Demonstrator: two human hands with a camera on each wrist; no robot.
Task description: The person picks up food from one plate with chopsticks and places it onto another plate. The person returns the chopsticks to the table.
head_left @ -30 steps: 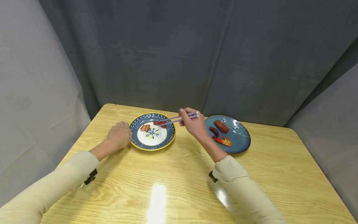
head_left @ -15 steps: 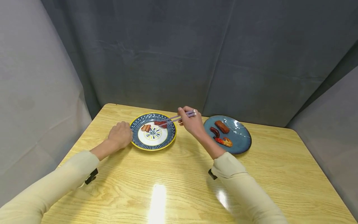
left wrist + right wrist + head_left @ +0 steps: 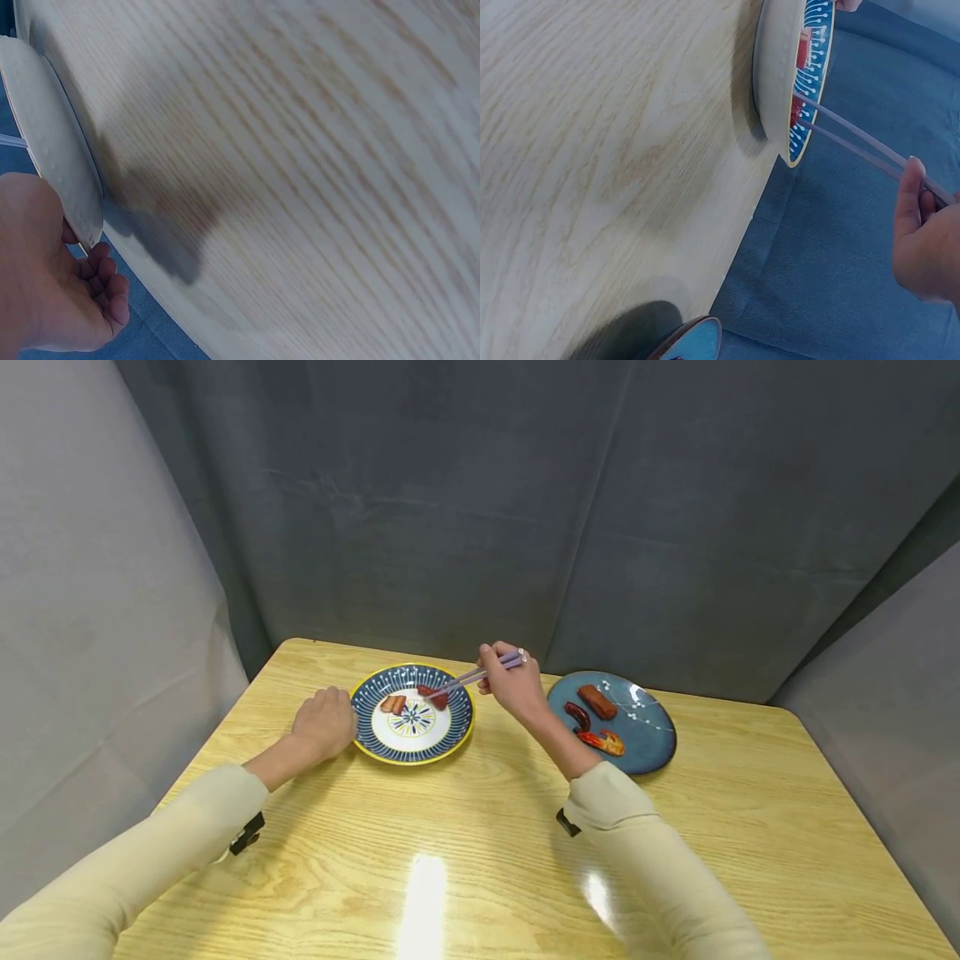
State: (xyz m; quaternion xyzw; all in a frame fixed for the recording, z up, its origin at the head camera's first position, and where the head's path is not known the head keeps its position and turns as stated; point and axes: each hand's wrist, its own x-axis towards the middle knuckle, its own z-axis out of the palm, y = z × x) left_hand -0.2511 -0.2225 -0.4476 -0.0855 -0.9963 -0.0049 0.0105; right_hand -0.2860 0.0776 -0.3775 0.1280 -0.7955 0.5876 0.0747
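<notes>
My left hand (image 3: 324, 722) pinches the left rim of a round plate (image 3: 408, 745) with a blue-and-white pattern and yellow edge. In the left wrist view the thumb (image 3: 30, 206) lies on the plate's inner side, the curled fingers on its outer side. My right hand (image 3: 513, 685) holds a pair of lilac chopsticks (image 3: 467, 678), which slant down to the left. Their tips lie at a dark red piece of meat (image 3: 437, 702) on the plate's upper right part; in the right wrist view the chopsticks (image 3: 855, 133) stand slightly apart. A striped pork-like piece (image 3: 393, 704) lies left of it.
Right of the right forearm stands a blue plate (image 3: 647, 745) with a blossom design. On it lie a brown block of meat (image 3: 597, 702), a dark curved piece (image 3: 577, 717) and an orange-red shrimp (image 3: 603, 742). Grey curtains (image 3: 450, 510) hang behind the wooden table (image 3: 360, 852).
The chopsticks have drawn closer together at the dark red meat, which has turned a little on the plate. The left hand keeps its hold on the rim.
</notes>
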